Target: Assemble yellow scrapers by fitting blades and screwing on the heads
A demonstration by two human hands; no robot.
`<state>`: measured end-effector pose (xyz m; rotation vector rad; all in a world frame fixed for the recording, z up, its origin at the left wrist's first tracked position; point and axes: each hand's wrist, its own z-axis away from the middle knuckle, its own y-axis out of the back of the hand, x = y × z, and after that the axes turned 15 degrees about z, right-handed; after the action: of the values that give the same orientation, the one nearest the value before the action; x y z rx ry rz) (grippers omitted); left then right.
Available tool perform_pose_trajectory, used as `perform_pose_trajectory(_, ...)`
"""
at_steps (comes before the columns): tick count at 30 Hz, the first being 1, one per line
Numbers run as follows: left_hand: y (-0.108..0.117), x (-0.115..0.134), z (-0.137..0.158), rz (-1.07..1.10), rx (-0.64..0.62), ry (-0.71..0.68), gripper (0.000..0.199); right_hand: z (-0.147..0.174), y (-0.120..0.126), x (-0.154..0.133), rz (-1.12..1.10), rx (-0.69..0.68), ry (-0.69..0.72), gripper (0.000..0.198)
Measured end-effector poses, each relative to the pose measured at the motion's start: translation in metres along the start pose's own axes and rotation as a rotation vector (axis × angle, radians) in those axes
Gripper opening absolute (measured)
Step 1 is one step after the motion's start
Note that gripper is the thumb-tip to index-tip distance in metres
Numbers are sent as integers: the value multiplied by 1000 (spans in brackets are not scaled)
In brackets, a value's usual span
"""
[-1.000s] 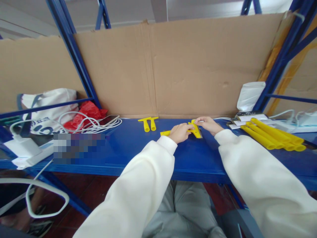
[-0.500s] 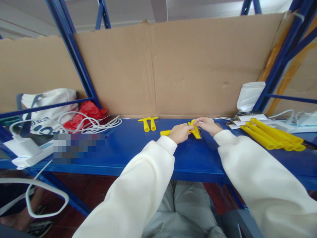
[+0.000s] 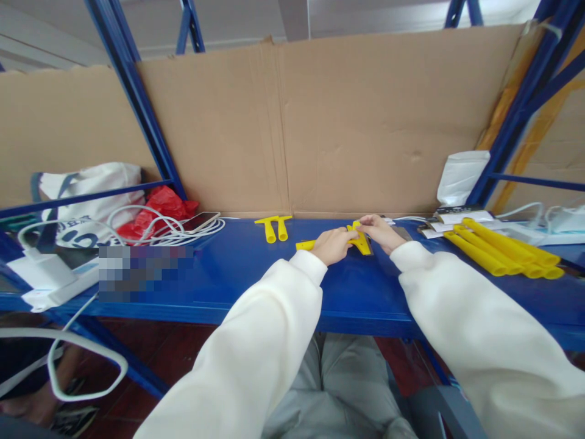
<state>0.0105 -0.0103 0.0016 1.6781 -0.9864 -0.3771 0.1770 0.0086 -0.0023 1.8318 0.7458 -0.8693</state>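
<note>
Yellow tool (image 3: 361, 241) spans from left hand (image 3: 333, 246), gripping its handle (image 3: 304, 245), to right hand (image 3: 381, 232), pinching its head (image 3: 364, 246).

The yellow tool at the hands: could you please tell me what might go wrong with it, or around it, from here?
The left hand holds the yellow tool while the right hand has its fingers at the head, so they might slip.
The right sleeve is near the piled yellow tubes, so an outward swing could perhaps knock them.

Illegible lettering (image 3: 78, 224) on white bag (image 3: 103, 182)
</note>
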Motion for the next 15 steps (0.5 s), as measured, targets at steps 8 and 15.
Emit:
perform_pose_trajectory(8, 3, 3, 1, -17, -11, -26, 34, -4, 8, 7, -195, -154, -75, 28)
perform_pose_trajectory(15, -1, 1, -1, 46, 44, -23, 35, 2, 12, -3, -297, -171, -97, 17)
